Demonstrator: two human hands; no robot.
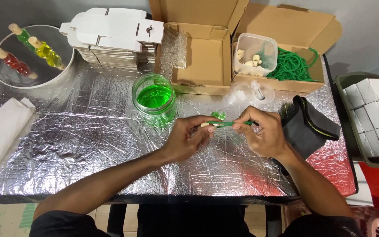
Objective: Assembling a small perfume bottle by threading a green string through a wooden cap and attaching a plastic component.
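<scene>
The green cord (227,124) lay stretched level between the two hands, just above the foil-covered table (88,145) and just in front of the open jar of green liquid (154,97). The left hand (188,138) was closed on the cord's left end, where a pale, cork-like tip (204,125) showed between thumb and fingertips. The right hand (262,134) was closed on the other end, fingers curled tight over it; what lay inside that fist could not be made out. A small green gel piece (218,115) sat just behind the cord, touching or nearly touching it. To do such a step well, it seemed best to keep the cord taut and level, grip close to the tip so it could not twist, and work clear of the jar's rim to avoid knocking it. Beyond the hands stood two open cardboard boxes: the left one (198,57) held bubble wrap, the right one (294,39) a coil of green cord (292,66) and a clear tub (253,55) of pale tips. A stack of flat white cartons (110,37) stood at the back left, beside a round tray (5,74) bearing three coloured gel sticks. A dark pouch (308,127) lay just right of the right hand.
</scene>
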